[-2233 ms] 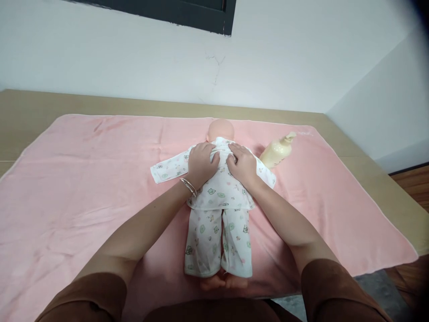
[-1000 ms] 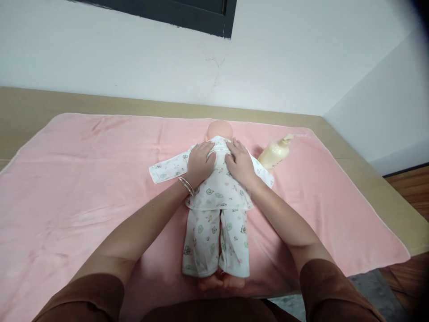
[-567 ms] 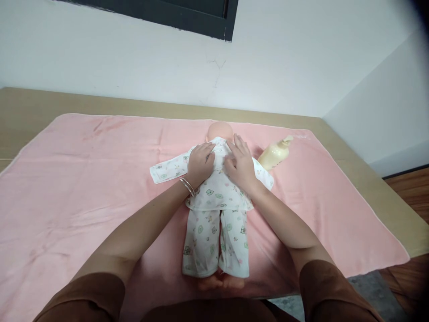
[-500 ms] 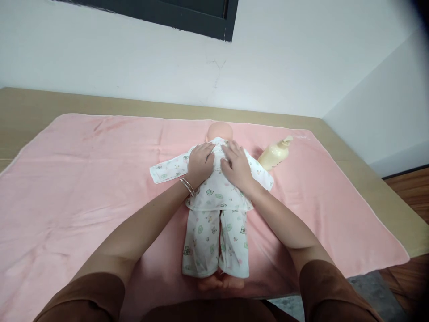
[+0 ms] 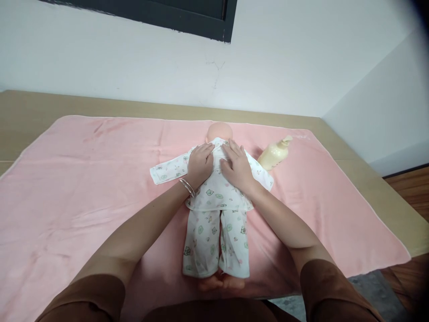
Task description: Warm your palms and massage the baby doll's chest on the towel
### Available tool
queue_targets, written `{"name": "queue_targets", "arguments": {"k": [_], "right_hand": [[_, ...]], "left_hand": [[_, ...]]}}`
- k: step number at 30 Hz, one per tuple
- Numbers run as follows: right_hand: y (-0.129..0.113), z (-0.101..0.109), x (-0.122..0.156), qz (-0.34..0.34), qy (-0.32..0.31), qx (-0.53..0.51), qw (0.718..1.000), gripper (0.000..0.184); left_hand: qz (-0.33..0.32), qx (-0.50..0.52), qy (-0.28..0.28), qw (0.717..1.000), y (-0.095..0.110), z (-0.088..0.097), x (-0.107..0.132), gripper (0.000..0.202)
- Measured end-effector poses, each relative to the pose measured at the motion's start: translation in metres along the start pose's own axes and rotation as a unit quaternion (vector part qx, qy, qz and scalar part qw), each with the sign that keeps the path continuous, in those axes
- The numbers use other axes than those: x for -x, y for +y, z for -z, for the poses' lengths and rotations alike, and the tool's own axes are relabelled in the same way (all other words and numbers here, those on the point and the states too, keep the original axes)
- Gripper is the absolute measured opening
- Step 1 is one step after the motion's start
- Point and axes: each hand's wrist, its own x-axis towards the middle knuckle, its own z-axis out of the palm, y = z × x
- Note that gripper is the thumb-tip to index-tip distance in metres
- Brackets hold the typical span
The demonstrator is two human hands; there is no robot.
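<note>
A baby doll (image 5: 219, 130) in a white printed top and trousers (image 5: 217, 241) lies lengthwise on a pink blanket (image 5: 83, 179), head away from me, bare feet at the near edge. My left hand (image 5: 200, 163), with bangles at the wrist, rests flat on the left side of the doll's upper back. My right hand (image 5: 237, 166) lies flat on the right side, fingertips near the collar. Both palms press on the fabric with fingers apart, gripping nothing. The doll's left sleeve (image 5: 167, 168) lies stretched out to the side.
A cream bottle (image 5: 274, 153) lies on its side on the blanket just right of the doll's shoulder. The blanket covers a tan table (image 5: 355, 156) set against a white wall. The table's right edge drops to a wooden floor (image 5: 412, 188).
Both hands stay on the doll's upper back. My right hand has shifted slightly, fingers sliding back from the collar and inward. The doll and bottle have not moved.
</note>
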Motion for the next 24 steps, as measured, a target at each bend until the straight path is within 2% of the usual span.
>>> {"name": "queue_targets", "arguments": {"k": [3, 9, 13, 16, 19, 22, 24], "right_hand": [[-0.001, -0.001, 0.000, 0.001, 0.008, 0.009, 1.000, 0.053], [-0.008, -0.003, -0.002, -0.023, -0.088, 0.073, 0.993, 0.052], [-0.021, 0.014, -0.001, -0.066, -0.149, 0.118, 0.980, 0.056], [-0.029, 0.043, 0.001, -0.082, -0.197, 0.135, 0.968, 0.058], [-0.028, 0.085, 0.005, -0.088, -0.209, 0.127, 0.966, 0.054], [-0.019, 0.129, 0.009, -0.105, -0.133, 0.103, 0.980, 0.057], [-0.009, 0.152, 0.011, -0.147, -0.068, 0.106, 0.981, 0.054]], "left_hand": [[-0.001, 0.001, -0.003, 1.000, 0.000, 0.000, 0.000, 0.041], [0.001, 0.003, -0.007, 1.000, 0.002, 0.001, -0.001, 0.041], [0.006, 0.038, -0.003, 0.999, 0.003, 0.003, -0.001, 0.041], [0.016, 0.063, -0.008, 0.998, 0.006, 0.007, -0.002, 0.044], [0.042, 0.090, -0.014, 0.995, 0.020, 0.015, -0.002, 0.046], [0.093, 0.188, 0.006, 0.978, 0.049, 0.020, -0.005, 0.048], [0.138, 0.303, 0.000, 0.943, 0.075, 0.019, -0.010, 0.050]]}}
